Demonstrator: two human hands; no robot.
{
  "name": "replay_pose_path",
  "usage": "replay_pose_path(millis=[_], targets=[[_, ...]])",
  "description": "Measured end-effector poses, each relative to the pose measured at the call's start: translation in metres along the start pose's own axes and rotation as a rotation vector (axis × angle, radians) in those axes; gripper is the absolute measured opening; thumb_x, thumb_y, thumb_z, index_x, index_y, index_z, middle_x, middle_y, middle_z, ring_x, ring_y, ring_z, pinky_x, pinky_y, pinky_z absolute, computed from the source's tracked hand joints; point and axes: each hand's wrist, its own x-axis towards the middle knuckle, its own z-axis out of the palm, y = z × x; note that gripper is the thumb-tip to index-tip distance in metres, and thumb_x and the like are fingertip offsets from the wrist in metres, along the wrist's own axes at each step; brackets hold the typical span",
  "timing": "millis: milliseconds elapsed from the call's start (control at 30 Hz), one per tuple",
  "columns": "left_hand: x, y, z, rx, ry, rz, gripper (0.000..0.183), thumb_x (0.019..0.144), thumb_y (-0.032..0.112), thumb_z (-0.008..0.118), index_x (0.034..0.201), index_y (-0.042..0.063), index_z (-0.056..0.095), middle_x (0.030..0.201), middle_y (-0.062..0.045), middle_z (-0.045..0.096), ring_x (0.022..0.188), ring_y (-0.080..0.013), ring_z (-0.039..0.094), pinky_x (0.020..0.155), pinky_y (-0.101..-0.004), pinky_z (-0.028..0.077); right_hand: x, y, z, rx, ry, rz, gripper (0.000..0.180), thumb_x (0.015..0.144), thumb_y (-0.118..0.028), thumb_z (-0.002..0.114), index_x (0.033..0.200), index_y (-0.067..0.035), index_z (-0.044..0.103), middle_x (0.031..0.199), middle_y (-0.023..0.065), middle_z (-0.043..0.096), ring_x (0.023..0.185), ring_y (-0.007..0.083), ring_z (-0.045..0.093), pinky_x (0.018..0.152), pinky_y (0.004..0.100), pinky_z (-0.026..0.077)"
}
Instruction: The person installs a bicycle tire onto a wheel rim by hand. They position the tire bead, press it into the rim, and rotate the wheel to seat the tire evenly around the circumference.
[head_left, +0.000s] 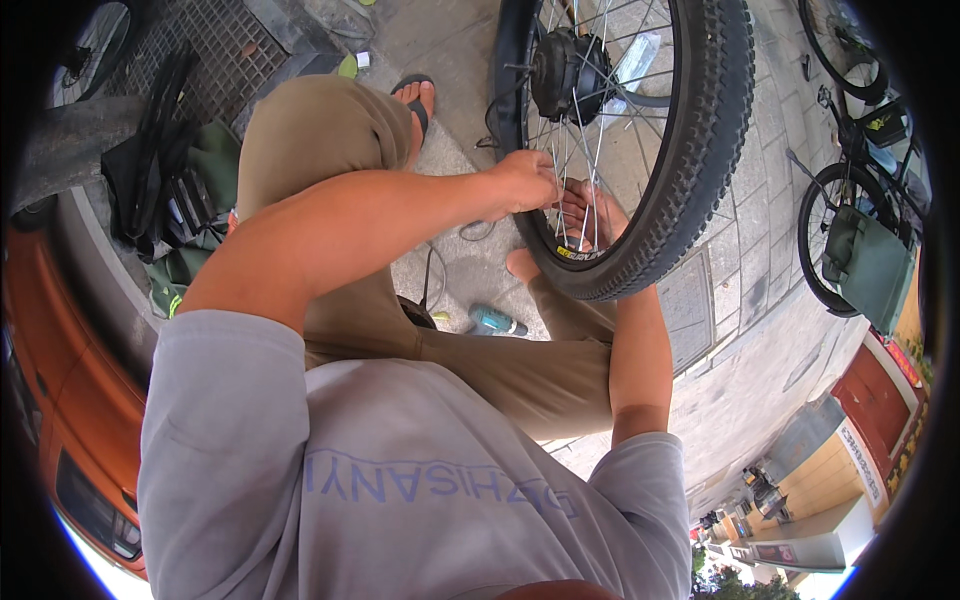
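An upright bicycle wheel (686, 169) with a knobby black tyre stands before me, its black hub motor (566, 75) near the top of the view. My left hand (529, 180) reaches in from the left, fingertips pinched on a spoke (557, 214) close to the lower rim. Coming round the tyre from the right, my right hand (596, 214) is behind the spokes, its fingers curled near the left fingertips. Spokes partly cover that hand, so its hold is unclear. The rim carries a yellow and white sticker (577, 253).
A teal power drill (495, 320) lies on the paving between my legs. Clear plastic wrap (636, 67) is behind the wheel. Black and green bags (184, 187) sit at left near an orange car (82, 382). A parked bicycle (847, 195) stands at right.
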Motion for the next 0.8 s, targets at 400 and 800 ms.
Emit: replay_pose_path(millis=[400, 800], targets=[[0.002, 0.003, 0.011, -0.131, 0.074, 0.009, 0.078, 0.092, 0.012, 0.080, 0.155, -0.014, 0.043, 0.121, -0.014, 0.073, 0.108, -0.0257, 0.073, 0.093, -0.0371, 0.062, -0.026, -0.030, 0.024, -0.115, 0.136, -0.058, 0.074, 0.102, -0.069, 0.062, 0.134, -0.002, 0.063, 0.112, 0.0033, 0.069, 0.093, 0.0106, 0.066, 0.074, 0.0242, 0.056], [-0.008, 0.025, 0.010, -0.035, -0.205, -0.048, 0.065, 0.092, 0.061, 0.078, 0.124, 0.005, 0.072, 0.137, -0.013, 0.068, 0.130, -0.0260, 0.063, 0.111, -0.0462, 0.047, -0.018, -0.009, 0.006, -0.048, 0.108, -0.105, 0.076, 0.100, -0.066, 0.067, 0.137, 0.000, 0.066, 0.123, 0.0133, 0.073, 0.109, 0.0211, 0.069, 0.094, 0.0352, 0.055]])
